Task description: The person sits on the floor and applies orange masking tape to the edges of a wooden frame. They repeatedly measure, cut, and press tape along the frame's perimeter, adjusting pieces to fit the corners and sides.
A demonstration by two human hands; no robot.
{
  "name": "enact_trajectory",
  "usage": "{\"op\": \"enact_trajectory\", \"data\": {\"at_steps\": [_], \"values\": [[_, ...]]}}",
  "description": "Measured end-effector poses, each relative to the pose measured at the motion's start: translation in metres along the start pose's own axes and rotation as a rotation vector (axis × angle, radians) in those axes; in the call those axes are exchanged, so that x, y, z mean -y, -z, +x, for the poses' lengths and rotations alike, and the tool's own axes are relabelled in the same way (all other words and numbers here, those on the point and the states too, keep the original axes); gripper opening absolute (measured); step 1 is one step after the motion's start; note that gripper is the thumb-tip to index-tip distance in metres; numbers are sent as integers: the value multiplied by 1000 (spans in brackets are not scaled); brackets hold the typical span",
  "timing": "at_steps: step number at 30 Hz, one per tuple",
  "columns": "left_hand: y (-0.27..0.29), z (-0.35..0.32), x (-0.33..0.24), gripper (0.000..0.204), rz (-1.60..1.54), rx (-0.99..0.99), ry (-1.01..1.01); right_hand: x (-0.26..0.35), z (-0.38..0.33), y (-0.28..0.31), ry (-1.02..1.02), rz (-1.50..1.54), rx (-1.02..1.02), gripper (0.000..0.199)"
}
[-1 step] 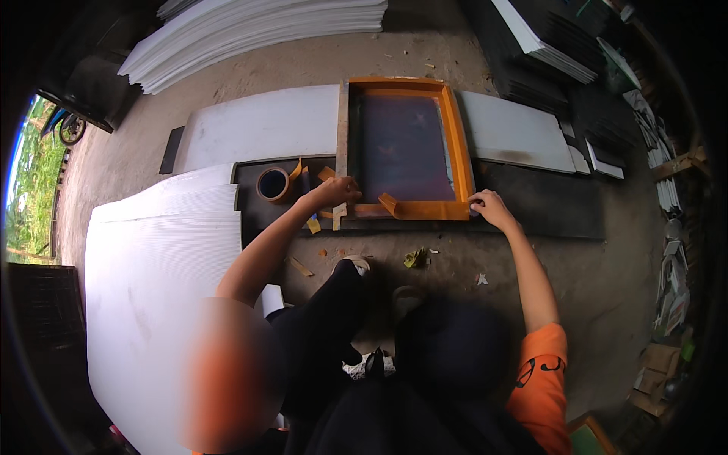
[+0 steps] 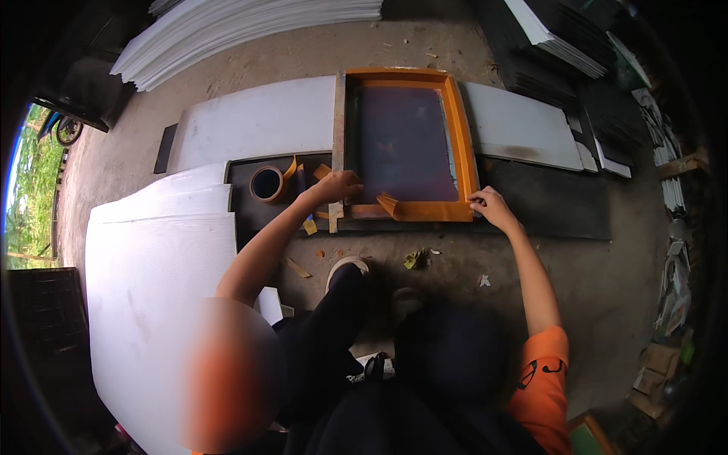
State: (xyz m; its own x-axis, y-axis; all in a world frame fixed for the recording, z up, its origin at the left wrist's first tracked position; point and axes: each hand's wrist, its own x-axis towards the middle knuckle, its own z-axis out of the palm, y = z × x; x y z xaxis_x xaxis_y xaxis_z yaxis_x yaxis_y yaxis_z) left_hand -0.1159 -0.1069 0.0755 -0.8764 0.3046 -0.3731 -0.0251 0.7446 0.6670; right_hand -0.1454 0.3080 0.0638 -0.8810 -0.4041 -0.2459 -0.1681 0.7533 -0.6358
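A screen-printing frame (image 2: pixel 467 144) with dark mesh (image 2: pixel 398 136) lies in front of me. Orange-brown tape (image 2: pixel 432 211) covers its far, right and near sides; along the near side, one end of the strip curls up. My right hand (image 2: pixel 494 208) pinches at the taped near-right corner. Over the near-left corner, my left hand (image 2: pixel 335 187) is closed, fingertips turned down toward the inner edge; what they hold, if anything, is hidden. Left of that hand sits a tape roll (image 2: pixel 267 184), its loose end sticking up, with tape scraps (image 2: pixel 309 225) close by.
White sheets (image 2: pixel 258 125) flank the frame, another white board (image 2: pixel 523 125) lying right. A black board (image 2: pixel 546 197) runs beneath. Large white corrugated sheets (image 2: pixel 159 288) lie near left; more stacks (image 2: pixel 250 34) stand far back. Crumpled scraps (image 2: pixel 415 259) litter the concrete floor before my feet.
The whole view has shifted slightly. Both hands stay at the frame's near corners, and the tape looks the same.
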Motion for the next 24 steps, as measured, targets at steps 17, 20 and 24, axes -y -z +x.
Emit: {"op": "enact_trajectory", "data": {"at_steps": [17,20,24], "values": [[-40,69,-6,42,-377,88,445,-9,29,-4,-17,101,35,14],[-36,62,-10,34,-600,57,374,-7,30,-4,-24,96,24,14],[-7,40,-1,23,-798,170,142,-8,28,-5,-36,92,20,14]]}}
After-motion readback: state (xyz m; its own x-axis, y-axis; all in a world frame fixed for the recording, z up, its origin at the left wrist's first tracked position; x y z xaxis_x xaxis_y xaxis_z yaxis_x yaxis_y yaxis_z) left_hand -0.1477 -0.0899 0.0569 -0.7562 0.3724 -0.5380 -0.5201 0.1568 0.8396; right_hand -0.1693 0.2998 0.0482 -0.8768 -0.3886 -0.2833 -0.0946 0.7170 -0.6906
